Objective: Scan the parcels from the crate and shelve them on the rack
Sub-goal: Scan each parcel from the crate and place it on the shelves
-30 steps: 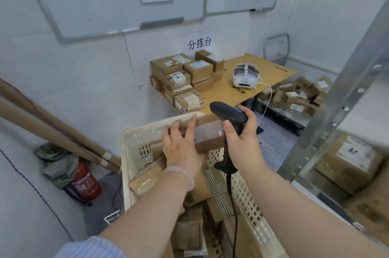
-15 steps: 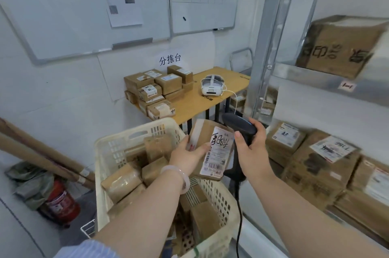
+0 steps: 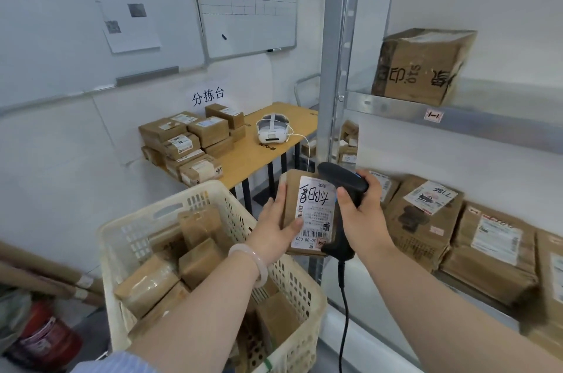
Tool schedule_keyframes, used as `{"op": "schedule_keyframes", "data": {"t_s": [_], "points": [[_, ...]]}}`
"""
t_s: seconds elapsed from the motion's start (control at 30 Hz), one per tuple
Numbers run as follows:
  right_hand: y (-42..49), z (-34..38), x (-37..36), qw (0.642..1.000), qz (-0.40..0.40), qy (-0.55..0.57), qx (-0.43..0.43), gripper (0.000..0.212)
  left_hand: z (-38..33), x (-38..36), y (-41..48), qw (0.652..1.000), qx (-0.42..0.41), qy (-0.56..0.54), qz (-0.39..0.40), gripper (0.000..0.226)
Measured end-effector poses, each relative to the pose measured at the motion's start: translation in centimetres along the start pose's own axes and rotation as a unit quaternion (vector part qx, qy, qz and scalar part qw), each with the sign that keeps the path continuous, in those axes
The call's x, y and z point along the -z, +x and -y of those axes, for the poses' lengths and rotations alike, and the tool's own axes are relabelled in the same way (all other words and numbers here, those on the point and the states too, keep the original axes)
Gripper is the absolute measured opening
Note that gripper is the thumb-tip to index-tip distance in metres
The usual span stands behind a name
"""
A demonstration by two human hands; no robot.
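Above the far right corner of the cream crate (image 3: pixel 304 290), I see the parcel (image 3: pixel 292 190) held up in the air, just in front of the rack (image 3: pixel 335 68) upright. It is a small brown box, tilted a little, with its white label (image 3: pixel 313 214) facing the camera. The left hand (image 3: pixel 274 223) grips it from the left side: fingers run up along the left edge, the thumb lies across the lower corner of the label, and the wrist wears a pale bracelet (image 3: pixel 254 263). The right hand (image 3: pixel 362 217) is wrapped round the handle of a black barcode scanner (image 3: pixel 341 181), thumb upright on the near side of the grip, the other fingers curled behind. Its head sits at the parcel's upper right corner and its handle runs down the box's right edge; I cannot tell if they touch. Its cable (image 3: pixel 342 311) hangs from the handle. Both forearms reach forward, the left one over the crate, where more brown parcels lie loose. Other parcels (image 3: pixel 420 220) rest on the rack's lower shelf, just right of the scanner hand.
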State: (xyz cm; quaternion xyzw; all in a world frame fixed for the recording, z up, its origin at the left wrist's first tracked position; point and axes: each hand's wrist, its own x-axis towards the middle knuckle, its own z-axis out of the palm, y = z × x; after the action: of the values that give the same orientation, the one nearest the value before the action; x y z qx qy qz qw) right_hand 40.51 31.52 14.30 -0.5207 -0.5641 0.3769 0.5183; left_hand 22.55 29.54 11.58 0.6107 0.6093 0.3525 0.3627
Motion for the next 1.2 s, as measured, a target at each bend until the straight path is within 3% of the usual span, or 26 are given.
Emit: {"op": "schedule_keyframes", "data": {"t_s": [0.1,0.33,0.53,0.87,1.2], "points": [[0.1,0.7,0.2,1.000,-0.008,-0.007,0.010,0.041,0.1,0.3,0.1,0.997,-0.034,0.069,0.011,0.089],[0.5,2.4,0.6,0.999,-0.031,0.001,0.023,0.043,-1.6,1.8,0.5,0.992,-0.089,0.081,0.038,0.080],[0.9,3.1,1.2,0.999,-0.042,-0.004,0.028,0.043,-2.2,2.3,1.5,0.985,-0.103,0.123,0.060,0.112],[-0.4,5.0,2.2,0.995,-0.035,-0.070,0.057,0.050,-1.6,2.4,2.2,0.997,-0.073,-0.033,0.012,0.115],[-5.2,5.7,3.6,0.982,-0.005,-0.162,0.095,0.054,-4.5,3.6,3.5,0.991,-0.095,-0.097,0.001,0.125]]}}
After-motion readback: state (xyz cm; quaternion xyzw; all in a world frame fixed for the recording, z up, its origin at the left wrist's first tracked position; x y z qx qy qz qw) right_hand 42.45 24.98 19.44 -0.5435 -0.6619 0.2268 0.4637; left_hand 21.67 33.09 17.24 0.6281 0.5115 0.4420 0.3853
